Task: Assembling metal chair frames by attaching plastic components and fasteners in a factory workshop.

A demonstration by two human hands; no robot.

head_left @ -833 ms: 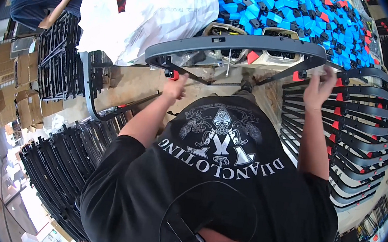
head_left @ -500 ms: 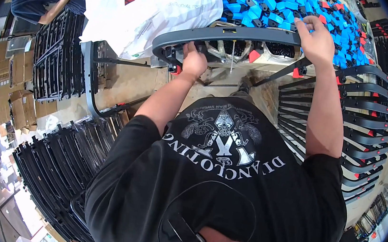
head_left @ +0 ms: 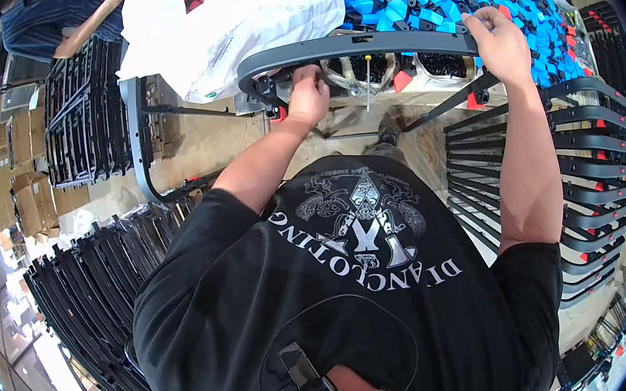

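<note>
A dark grey, curved tubular frame spans the space in front of me, its left end bent round toward me. My right hand is closed over the frame's right end, thumb and fingers on the bar. My left hand is closed inside the left bend, fingers curled against dark parts; what they hold is partly hidden. A red piece sits just below that bend. Beyond the bar, a thin rod with a yellow tip stands before an open bag of small black parts.
Blue and black plastic pieces heap behind the frame, beside a white bag. Similar frames stack at right and lower left. Another frame stands left. A co-worker's arm shows at upper left.
The frame and both hands sit slightly further up and left in the picture, as does most of the background. My left fingers have curled a little more.
</note>
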